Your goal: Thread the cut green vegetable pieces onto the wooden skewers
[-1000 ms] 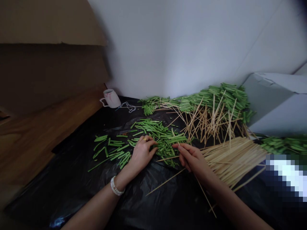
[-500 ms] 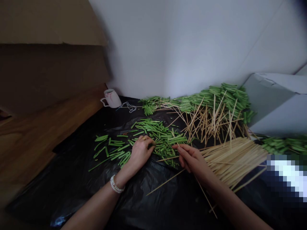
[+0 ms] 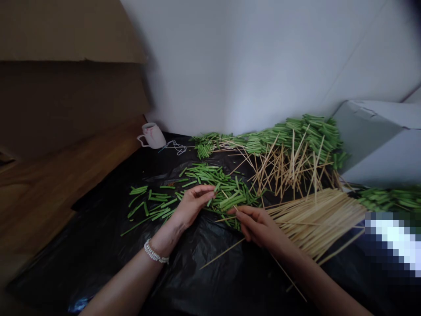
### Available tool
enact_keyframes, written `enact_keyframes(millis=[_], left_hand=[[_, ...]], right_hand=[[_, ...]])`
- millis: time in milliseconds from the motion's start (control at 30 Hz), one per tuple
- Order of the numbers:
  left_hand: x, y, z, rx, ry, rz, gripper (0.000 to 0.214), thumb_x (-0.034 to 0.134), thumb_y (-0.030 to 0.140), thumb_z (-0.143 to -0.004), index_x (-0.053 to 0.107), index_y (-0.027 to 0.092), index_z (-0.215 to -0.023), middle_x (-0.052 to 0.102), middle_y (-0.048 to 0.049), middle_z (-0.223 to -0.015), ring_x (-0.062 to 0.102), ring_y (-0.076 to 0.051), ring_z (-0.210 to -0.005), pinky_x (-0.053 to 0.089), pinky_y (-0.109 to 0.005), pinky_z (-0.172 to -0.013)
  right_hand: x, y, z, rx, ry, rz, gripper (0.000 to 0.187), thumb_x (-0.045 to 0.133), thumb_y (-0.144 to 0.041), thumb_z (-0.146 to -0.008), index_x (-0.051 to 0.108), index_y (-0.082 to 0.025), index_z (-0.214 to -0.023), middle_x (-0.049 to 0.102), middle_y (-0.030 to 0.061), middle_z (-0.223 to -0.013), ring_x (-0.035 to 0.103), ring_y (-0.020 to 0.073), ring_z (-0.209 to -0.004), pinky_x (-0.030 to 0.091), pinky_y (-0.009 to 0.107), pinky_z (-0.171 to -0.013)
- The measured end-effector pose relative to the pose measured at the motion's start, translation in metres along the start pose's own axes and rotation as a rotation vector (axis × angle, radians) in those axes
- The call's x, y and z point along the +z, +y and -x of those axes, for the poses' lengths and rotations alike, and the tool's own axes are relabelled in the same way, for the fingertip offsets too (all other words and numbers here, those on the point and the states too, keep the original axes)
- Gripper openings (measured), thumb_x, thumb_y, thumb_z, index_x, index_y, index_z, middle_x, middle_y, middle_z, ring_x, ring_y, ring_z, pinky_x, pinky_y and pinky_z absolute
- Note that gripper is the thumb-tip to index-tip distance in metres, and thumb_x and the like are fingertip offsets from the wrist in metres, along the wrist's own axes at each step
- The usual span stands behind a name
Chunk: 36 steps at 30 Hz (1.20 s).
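My left hand (image 3: 194,202), fingers pinched, holds a short cut green stem piece (image 3: 216,188) above the loose pile. Facing it, my right hand (image 3: 255,223) is closed around a thin bamboo skewer (image 3: 289,280). The skewer's point aims up and left, and its other end runs out below the wrist. A few green pieces (image 3: 230,202) sit side by side across the skewer near its tip. Under and behind both hands lies a loose pile of cut green stems (image 3: 207,172); my fingers hide part of it.
Black plastic sheeting (image 3: 197,281) covers the work surface. Bare skewers (image 3: 322,217) lie heaped at right. Behind them are filled skewers of green stems (image 3: 305,136) along the wall. A white mug (image 3: 154,135) stands back left near a tangled string (image 3: 177,147). Cardboard (image 3: 72,101) rises at left.
My left hand has lifted from the pile with a green piece between its fingertips. The right hand has shifted left and slightly nearer me, bringing the skewer tip closer to the left hand.
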<state>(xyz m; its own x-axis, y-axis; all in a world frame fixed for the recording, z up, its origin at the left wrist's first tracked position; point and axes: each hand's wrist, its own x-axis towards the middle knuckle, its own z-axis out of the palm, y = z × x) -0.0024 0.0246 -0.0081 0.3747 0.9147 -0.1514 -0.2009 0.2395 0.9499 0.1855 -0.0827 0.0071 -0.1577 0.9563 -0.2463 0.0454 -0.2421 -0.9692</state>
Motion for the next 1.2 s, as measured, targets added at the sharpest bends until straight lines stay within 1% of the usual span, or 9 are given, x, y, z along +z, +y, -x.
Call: enact_keyframes(millis=[67, 167, 267, 433, 733, 933, 1100, 1200], left_hand=[[0.0012, 0.0029, 0.001, -0.075, -0.02, 0.111, 0.03, 0.085, 0.025, -0.062, 0.074, 0.017, -0.089, 0.074, -0.0037, -0.086, 0.064, -0.012, -0.078, 0.048, -0.023, -0.077], [0.002, 0.0057, 0.0018, -0.138, -0.025, 0.171, 0.029, 0.084, 0.022, -0.064, 0.074, 0.016, -0.09, 0.074, -0.0049, -0.088, 0.066, -0.011, -0.078, 0.048, -0.022, -0.076], [0.0027, 0.0062, 0.0028, -0.157, -0.031, 0.183, 0.027, 0.083, 0.022, -0.065, 0.074, 0.016, -0.089, 0.075, -0.0062, -0.089, 0.066, -0.011, -0.077, 0.049, -0.022, -0.076], [0.0045, 0.0058, 0.005, -0.167, -0.042, 0.197, 0.026, 0.084, 0.023, -0.064, 0.074, 0.015, -0.086, 0.075, -0.0062, -0.086, 0.067, -0.012, -0.08, 0.05, -0.023, -0.078], [0.0061, 0.0055, 0.0055, -0.168, -0.052, 0.19, 0.026, 0.085, 0.023, -0.062, 0.074, 0.015, -0.084, 0.075, -0.0052, -0.084, 0.066, -0.011, -0.075, 0.05, -0.024, -0.078], [0.0069, 0.0071, 0.0058, -0.15, -0.047, 0.163, 0.026, 0.086, 0.024, -0.061, 0.075, 0.015, -0.082, 0.075, -0.0047, -0.082, 0.066, -0.011, -0.074, 0.05, -0.025, -0.079], [0.0054, 0.0039, 0.0042, -0.08, -0.032, 0.09, 0.027, 0.086, 0.024, -0.06, 0.075, 0.015, -0.084, 0.074, -0.0039, -0.08, 0.066, -0.012, -0.073, 0.05, -0.026, -0.079], [0.0027, 0.0015, 0.003, -0.039, -0.049, 0.026, 0.026, 0.084, 0.026, -0.063, 0.075, 0.014, -0.084, 0.075, -0.0044, -0.08, 0.066, -0.012, -0.072, 0.05, -0.026, -0.077]], right_hand=[[0.0011, 0.0012, 0.0002, 0.008, -0.028, 0.022, 0.049, 0.048, -0.059, -0.087, 0.063, -0.017, -0.108, 0.044, -0.009, -0.042, 0.03, 0.0061, -0.033, 0.019, 0.019, -0.035], [0.0024, 0.0033, -0.0003, 0.006, -0.045, 0.046, 0.049, 0.047, -0.058, -0.087, 0.063, -0.017, -0.107, 0.043, -0.0089, -0.041, 0.03, 0.0068, -0.033, 0.019, 0.019, -0.036], [0.0032, 0.0056, -0.001, 0.006, -0.057, 0.058, 0.047, 0.047, -0.057, -0.088, 0.063, -0.017, -0.106, 0.044, -0.0088, -0.041, 0.029, 0.0071, -0.033, 0.02, 0.019, -0.036], [0.0032, 0.0087, -0.002, 0.002, -0.075, 0.063, 0.047, 0.046, -0.057, -0.088, 0.064, -0.018, -0.106, 0.044, -0.0088, -0.041, 0.029, 0.0071, -0.032, 0.02, 0.019, -0.035], [0.0033, 0.0094, -0.0021, 0.005, -0.074, 0.06, 0.048, 0.046, -0.057, -0.089, 0.063, -0.017, -0.107, 0.045, -0.0085, -0.042, 0.03, 0.0067, -0.032, 0.02, 0.019, -0.035], [0.0051, 0.0074, -0.0021, 0.02, -0.056, 0.064, 0.048, 0.046, -0.058, -0.087, 0.065, -0.016, -0.104, 0.043, -0.0084, -0.04, 0.029, 0.007, -0.033, 0.019, 0.019, -0.036], [0.0061, 0.0089, -0.0029, 0.018, -0.05, 0.049, 0.048, 0.047, -0.057, -0.087, 0.065, -0.016, -0.103, 0.043, -0.0085, -0.04, 0.028, 0.0068, -0.033, 0.017, 0.02, -0.036], [0.0066, 0.0096, -0.0031, 0.007, -0.037, 0.061, 0.048, 0.048, -0.057, -0.086, 0.066, -0.015, -0.101, 0.043, -0.0082, -0.04, 0.029, 0.0069, -0.034, 0.017, 0.02, -0.037]])
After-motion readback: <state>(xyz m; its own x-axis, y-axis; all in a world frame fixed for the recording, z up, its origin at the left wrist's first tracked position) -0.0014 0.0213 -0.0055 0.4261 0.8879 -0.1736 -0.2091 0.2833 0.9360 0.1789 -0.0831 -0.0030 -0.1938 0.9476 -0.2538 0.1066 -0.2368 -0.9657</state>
